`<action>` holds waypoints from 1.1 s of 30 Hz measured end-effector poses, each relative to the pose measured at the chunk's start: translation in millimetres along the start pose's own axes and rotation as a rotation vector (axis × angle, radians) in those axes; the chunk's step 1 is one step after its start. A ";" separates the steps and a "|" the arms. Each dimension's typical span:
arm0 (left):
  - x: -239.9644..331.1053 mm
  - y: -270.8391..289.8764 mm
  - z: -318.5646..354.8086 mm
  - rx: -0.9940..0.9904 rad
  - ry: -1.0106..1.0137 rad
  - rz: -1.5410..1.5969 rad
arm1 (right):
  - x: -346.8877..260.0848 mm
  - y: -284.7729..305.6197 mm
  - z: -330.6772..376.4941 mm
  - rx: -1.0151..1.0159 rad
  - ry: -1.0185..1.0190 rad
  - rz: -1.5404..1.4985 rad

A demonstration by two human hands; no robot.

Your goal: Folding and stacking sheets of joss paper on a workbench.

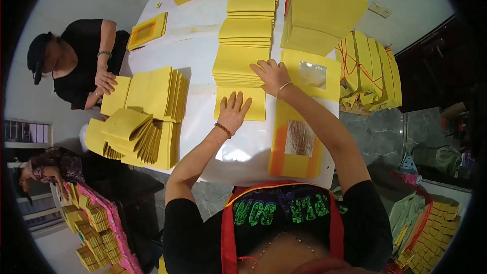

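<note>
My left hand [233, 111] lies flat, fingers spread, on a yellow paper sheet [256, 105] spread on the white table [203, 45]. My right hand [272, 74] rests with spread fingers on the near end of a stepped stack of yellow sheets [239, 62], next to a yellow sheet with a silver foil square [314, 74]. A yellow and orange sheet with a gold foil square [299, 139] lies under my right forearm. Neither hand grips anything.
A person in black at the left has hands on fanned, folded yellow sheets [144, 114]. Tall yellow paper piles [324, 7] and string-tied bundles [370, 71] stand at the right. Another person [48, 167] sits lower left beside folded yellow papers [94, 228].
</note>
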State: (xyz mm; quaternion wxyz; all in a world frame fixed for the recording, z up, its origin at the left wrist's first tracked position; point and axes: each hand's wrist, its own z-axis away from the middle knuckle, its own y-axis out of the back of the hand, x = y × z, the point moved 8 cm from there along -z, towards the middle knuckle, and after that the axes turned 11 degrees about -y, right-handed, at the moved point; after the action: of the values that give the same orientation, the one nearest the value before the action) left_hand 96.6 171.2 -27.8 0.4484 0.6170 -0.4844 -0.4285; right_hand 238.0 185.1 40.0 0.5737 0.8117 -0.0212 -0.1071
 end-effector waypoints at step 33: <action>-47.9 -19.3 -60.7 -0.073 -0.006 0.030 | 39.6 -26.3 -61.0 -0.071 -0.103 0.025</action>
State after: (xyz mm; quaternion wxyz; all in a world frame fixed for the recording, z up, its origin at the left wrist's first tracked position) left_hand 151.4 229.2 -27.9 0.4754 0.5915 -0.4791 -0.4411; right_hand 286.4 244.4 28.9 0.6017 0.7838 -0.0570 -0.1426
